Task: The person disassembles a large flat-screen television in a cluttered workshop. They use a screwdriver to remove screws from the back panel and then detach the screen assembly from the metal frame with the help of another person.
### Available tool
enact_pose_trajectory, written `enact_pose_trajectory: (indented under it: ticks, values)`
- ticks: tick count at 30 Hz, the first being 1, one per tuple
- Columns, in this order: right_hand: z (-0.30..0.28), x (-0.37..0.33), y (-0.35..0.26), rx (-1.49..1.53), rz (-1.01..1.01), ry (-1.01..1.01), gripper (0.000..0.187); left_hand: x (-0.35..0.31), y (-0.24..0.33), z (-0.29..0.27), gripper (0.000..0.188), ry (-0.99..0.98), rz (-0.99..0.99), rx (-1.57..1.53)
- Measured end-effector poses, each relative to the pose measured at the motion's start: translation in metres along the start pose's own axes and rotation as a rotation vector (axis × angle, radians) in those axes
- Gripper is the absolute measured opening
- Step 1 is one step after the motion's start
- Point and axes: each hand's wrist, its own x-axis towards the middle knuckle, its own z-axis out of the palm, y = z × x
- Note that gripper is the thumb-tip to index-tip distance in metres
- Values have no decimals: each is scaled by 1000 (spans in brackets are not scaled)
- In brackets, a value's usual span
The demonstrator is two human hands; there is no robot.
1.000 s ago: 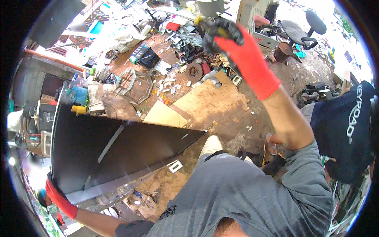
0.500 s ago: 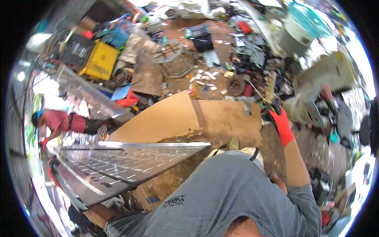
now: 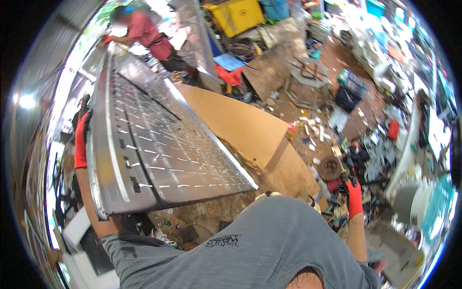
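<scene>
A large dark flat panel [image 3: 163, 149] with a metal frame and rows of short white strips stands tilted at my left. My left hand [image 3: 83, 132], in a red and black glove, is closed on its outer edge; the fingers partly show. My right hand [image 3: 352, 192], gloved alike, is held out to the right, away from the panel. Its fingers are closed round a thin rod-like tool [image 3: 342, 166], whose exact kind is too small to tell. At the panel's far end a person in a red shirt [image 3: 144, 31] has a red-gloved hand near its edge.
A sheet of brown cardboard [image 3: 240, 125] lies on the ground beside the panel. Beyond are a yellow bin [image 3: 236, 17], a grey octagonal frame [image 3: 308, 79] and a round rusty part [image 3: 329, 168]. Mixed scrap [image 3: 380, 159] covers the ground at right, near a grey-white bucket [image 3: 409, 197].
My view has swung to the left, so the scene has shifted right. The panel now appears larger and more upright, with my left hand still on its edge. My right hand remains outstretched.
</scene>
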Motion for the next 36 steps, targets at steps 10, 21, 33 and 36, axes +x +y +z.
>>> enact_pose_trajectory:
  ticks: [10,21,33,36]
  values:
    - [79,226,-12,21,-29,-224,15,-10,33,1,38,-197,-118,62]
    - [363,249,-155,-24,243,-906,21,12,111,29,33,65,-757,-213]
    - [505,298,-224,-232,299,-1146,21,29,146,20,71,-49,-1082,-159]
    - [555,292,-227,-240,343,-1231,18,26,167,21,74,-39,-1137,-80]
